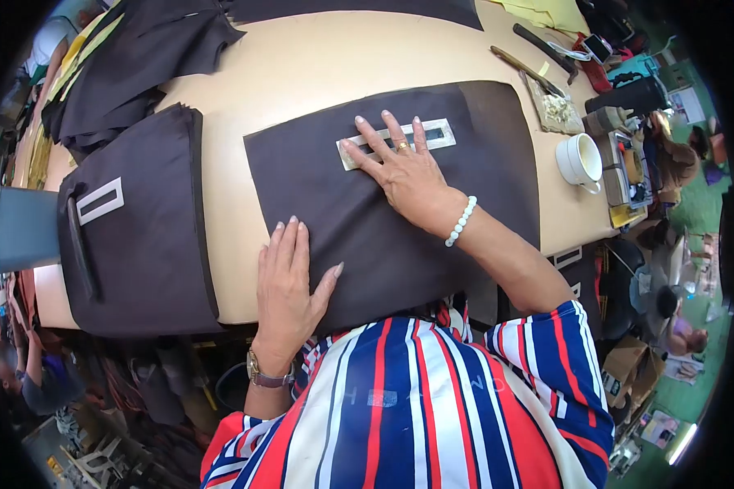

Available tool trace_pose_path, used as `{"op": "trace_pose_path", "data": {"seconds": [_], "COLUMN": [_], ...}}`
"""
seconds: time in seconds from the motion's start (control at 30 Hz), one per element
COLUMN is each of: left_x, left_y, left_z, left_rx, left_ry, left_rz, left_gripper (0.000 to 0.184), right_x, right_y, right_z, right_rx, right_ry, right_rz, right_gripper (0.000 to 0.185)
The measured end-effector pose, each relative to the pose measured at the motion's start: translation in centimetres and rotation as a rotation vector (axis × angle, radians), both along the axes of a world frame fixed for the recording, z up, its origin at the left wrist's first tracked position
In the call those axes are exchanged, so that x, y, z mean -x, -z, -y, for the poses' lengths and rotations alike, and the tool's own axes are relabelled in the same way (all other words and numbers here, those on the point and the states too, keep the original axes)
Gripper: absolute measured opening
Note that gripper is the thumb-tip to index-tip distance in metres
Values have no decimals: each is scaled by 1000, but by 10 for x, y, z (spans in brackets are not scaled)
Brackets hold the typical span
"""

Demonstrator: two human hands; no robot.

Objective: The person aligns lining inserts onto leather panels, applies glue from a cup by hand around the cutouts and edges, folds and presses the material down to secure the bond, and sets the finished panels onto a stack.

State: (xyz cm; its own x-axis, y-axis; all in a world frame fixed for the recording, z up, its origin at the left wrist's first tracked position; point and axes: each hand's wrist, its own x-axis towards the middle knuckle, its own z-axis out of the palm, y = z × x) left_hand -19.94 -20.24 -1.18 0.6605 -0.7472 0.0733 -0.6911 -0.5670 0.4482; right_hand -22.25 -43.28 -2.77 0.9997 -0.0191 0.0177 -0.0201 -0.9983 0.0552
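Observation:
Under both hands lies a dark brown sheet (367, 253), which looks like leather or cloth. My right hand (412, 179) presses on it with fingers spread, covering the middle of a whitish rectangular frame piece (440, 135) with a slot. Flat on the sheet's left edge rests my left hand (289, 281), fingers stretched and thumb apart, holding nothing. To the left is a stack of similar dark pieces (147, 261). On that stack lie another white slotted frame (100, 201) and a dark curved bar (81, 240).
A white cup (580, 161) stands at the right, beside a board with whitish paste (556, 110). A brush-like stick (526, 69) lies behind it. More dark pieces (139, 69) are heaped at the back left. A grey-blue bin (26, 230) is at the left edge. People work at the left.

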Motion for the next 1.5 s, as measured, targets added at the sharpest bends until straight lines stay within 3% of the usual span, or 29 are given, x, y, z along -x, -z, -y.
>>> {"op": "trace_pose_path", "data": {"seconds": [0.2,0.43,0.53,0.8,1.0,1.13,1.2,1.27,1.33,1.4,1.43,1.5], "left_x": [11,9,7,4,4,6,4,3,2,2,2,2], "left_y": [7,7,5,4,3,-3,-5,-7,-8,-11,-11,-12], "left_z": [-1,-1,0,-1,2,4,8,10,13,16,16,17], "left_rx": [-34,-30,-20,-32,-50,-50,-41,-40,-21,-48,-59,-73], "left_ry": [-83,-98,-99,-86,-82,-96,-94,-91,-95,-100,-99,-100], "left_rz": [66,81,105,84,109,120,122,117,122,123,125,124], "left_gripper": [59,58,56,57,56,54,52,50,47,47,46,46], "right_x": [1,-10,-9,-13,1,41,69,105,137,169,179,185], "right_y": [4,-17,-2,10,-11,-40,-66,-75,-79,-82,-80,-76], "right_z": [15,42,42,12,32,62,84,115,146,183,188,195], "right_rx": [-72,-666,-804,-553,-685,-968,-1253,-1349,-985,-286,77,279], "right_ry": [-147,-168,-50,26,-137,-130,-70,67,372,667,857,944], "right_rz": [-21,-223,-70,72,-52,75,172,406,699,564,344,94], "right_gripper": [56,60,58,57,47,51,52,48,39,42,53,58]}}
